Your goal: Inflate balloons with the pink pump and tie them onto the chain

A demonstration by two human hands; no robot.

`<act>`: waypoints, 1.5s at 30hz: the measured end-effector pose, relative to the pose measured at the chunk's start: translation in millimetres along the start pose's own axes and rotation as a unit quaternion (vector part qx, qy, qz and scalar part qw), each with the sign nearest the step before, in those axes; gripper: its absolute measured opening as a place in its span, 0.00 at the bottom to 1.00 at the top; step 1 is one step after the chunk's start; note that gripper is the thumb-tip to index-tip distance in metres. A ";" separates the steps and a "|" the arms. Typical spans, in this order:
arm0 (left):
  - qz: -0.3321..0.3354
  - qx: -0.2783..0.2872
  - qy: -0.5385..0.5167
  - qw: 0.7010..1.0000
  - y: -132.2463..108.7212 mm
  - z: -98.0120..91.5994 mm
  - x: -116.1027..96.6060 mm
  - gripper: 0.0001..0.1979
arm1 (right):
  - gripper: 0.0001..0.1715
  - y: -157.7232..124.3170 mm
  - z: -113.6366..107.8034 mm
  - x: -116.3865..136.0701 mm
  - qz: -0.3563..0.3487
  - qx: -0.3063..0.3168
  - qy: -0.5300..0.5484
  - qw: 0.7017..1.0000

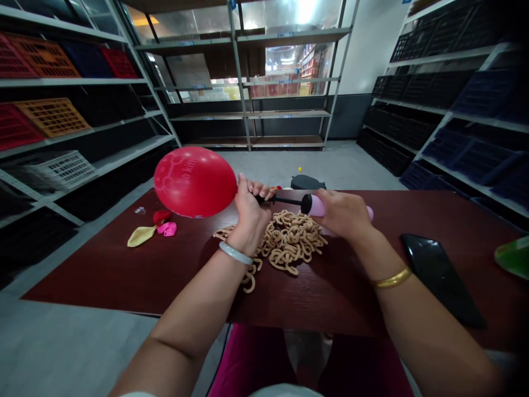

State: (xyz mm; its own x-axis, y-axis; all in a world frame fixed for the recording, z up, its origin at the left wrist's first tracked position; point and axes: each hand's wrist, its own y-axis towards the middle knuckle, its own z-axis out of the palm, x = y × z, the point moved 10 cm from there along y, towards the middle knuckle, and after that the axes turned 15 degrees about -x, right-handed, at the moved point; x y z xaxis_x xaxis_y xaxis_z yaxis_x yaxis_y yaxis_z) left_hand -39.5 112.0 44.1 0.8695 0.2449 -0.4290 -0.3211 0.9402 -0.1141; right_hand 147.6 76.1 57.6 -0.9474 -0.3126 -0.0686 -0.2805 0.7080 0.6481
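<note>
A red inflated balloon (194, 181) floats above the left part of the dark wooden table (124, 264). My left hand (249, 212) is closed round the balloon's neck where it meets the black nozzle of a pink hand pump (316, 205). My right hand (343, 215) is wrapped round the pump's pink barrel. Under both hands lies a heap of tan plastic chain links (285, 240).
Flat yellow, red and pink balloons (151, 230) lie at the table's left. A black flat object (438, 275) lies on the right, and a green balloon (514, 256) shows at the right edge. Shelving with crates lines both sides; a dark bag (308, 182) sits beyond the table.
</note>
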 end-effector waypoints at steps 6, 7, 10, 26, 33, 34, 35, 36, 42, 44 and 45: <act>-0.025 0.020 0.027 0.999 -23.2 0.6 38.6 0.26 | 0.20 -2.6 -3.0 26.9 0.004 0.000 0.008 1.000; -0.022 0.020 0.030 0.999 -24.9 0.8 39.3 0.26 | 0.20 -2.6 -3.9 28.8 0.006 0.000 0.007 1.000; -0.021 0.023 0.038 0.999 -25.4 2.5 38.0 0.26 | 0.21 -2.1 -4.4 29.6 0.007 -0.005 0.013 1.000; 0.024 -0.003 0.007 1.000 18.3 3.0 -40.8 0.24 | 0.27 1.2 3.3 -23.8 0.003 0.010 -0.002 1.000; -0.025 0.000 0.000 1.000 -10.5 -0.5 20.8 0.24 | 0.25 -1.3 0.9 9.5 -0.016 -0.003 0.010 1.000; -0.030 0.005 0.008 1.000 -15.0 -0.1 28.3 0.25 | 0.24 -2.0 1.4 13.2 -0.012 -0.001 0.010 1.000; -0.031 0.010 0.015 0.999 -19.1 0.4 33.6 0.25 | 0.23 -2.7 2.0 16.7 -0.010 0.002 0.012 1.000; -0.031 0.014 0.022 0.999 -22.5 1.0 37.1 0.26 | 0.22 -3.3 2.3 19.9 -0.008 0.003 0.015 1.000; -0.039 0.033 0.035 0.998 -28.8 6.7 39.0 0.26 | 0.20 -4.3 4.3 29.2 -0.012 0.005 0.040 0.999; -0.046 0.029 0.044 0.998 -23.3 4.3 39.0 0.26 | 0.21 -4.4 8.8 26.4 -0.007 0.011 0.044 0.999; -0.051 0.025 0.045 0.997 -18.5 1.8 38.0 0.25 | 0.21 -4.5 11.8 24.1 -0.007 0.016 0.046 0.999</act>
State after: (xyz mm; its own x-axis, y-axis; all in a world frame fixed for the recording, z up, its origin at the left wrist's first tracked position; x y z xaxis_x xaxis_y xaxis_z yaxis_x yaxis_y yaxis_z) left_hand 0.2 104.3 31.5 0.8587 0.1271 -0.4964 -0.2119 0.9701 -0.1180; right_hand 124.3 72.8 44.1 -0.9258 -0.3780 -0.0056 -0.2989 0.7226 0.6233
